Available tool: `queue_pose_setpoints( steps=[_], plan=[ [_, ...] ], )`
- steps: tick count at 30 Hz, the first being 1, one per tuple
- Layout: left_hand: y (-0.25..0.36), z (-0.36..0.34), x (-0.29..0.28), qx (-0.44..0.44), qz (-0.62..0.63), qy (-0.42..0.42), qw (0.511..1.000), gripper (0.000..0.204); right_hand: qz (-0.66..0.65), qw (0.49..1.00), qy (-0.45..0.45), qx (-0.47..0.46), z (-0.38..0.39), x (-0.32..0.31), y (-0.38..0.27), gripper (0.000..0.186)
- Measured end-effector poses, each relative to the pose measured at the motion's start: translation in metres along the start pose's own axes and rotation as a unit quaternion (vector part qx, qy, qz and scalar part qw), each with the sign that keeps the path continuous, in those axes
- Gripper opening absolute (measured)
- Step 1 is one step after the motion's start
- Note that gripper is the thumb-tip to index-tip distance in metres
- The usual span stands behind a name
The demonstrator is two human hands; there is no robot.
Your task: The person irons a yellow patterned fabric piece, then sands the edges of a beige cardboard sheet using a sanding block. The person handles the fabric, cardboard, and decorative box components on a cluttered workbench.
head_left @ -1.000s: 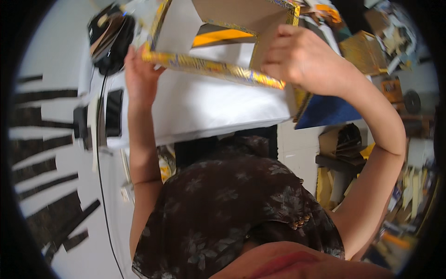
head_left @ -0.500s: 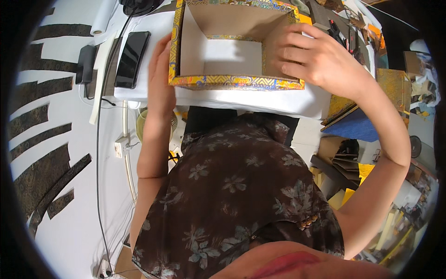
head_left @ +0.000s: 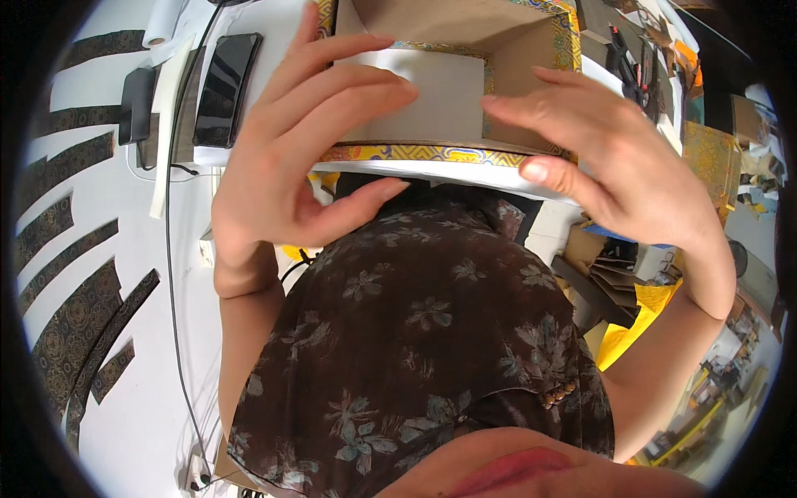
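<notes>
An open-topped box (head_left: 465,155) with a yellow patterned covering along its edges and plain greyish-brown inner walls stands on the white-covered table before me. A white panel (head_left: 437,87) lies on its bottom. Over the near left corner spreads my left hand (head_left: 286,153), fingers reaching above the opening and thumb lower, outside the front wall. At the near right corner is my right hand (head_left: 614,153), fingers apart, with the thumb in front of the near wall and the index finger over the inside. Whether either hand touches the box I cannot tell.
Left of the box lie a black phone (head_left: 228,90), a black adapter (head_left: 137,105) and a long cable (head_left: 168,274). Several dark patterned strips (head_left: 75,319) lie on a white surface farther left. Tools (head_left: 627,62) and a yellow patterned board (head_left: 711,162) sit at the right.
My left hand has left the box's left side and come over its near edge, fingers spread. My right hand has drawn back from inside the right wall to the near right corner.
</notes>
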State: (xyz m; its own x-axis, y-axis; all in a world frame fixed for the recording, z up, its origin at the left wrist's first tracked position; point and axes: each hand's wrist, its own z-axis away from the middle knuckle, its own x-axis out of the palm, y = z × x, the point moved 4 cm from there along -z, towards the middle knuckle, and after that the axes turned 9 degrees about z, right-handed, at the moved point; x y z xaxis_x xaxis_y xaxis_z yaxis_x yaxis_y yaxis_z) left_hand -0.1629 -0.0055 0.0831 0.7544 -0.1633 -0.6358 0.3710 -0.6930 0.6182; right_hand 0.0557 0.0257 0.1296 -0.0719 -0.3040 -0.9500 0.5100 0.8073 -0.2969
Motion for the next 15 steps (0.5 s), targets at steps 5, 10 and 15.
queue_pose_setpoints(
  steps=[5, 10, 15],
  plan=[
    [-0.009, 0.002, 0.008, -0.02, -0.007, -0.027, 0.999, 0.065, -0.062, 0.996, -0.063, 0.016, -0.003, 0.011, -0.009, 0.021],
    [-0.003, 0.003, 0.008, -0.04, 0.048, 0.021, 0.998, 0.072, -0.095, 0.994, 0.005, 0.048, -0.001, 0.004, -0.007, 0.012],
    [-0.009, 0.011, 0.009, -0.07, 0.246, 0.079, 0.964, 0.068, -0.086, 0.986, 0.144, 0.017, 0.005, -0.02, -0.01, 0.009]
  ],
)
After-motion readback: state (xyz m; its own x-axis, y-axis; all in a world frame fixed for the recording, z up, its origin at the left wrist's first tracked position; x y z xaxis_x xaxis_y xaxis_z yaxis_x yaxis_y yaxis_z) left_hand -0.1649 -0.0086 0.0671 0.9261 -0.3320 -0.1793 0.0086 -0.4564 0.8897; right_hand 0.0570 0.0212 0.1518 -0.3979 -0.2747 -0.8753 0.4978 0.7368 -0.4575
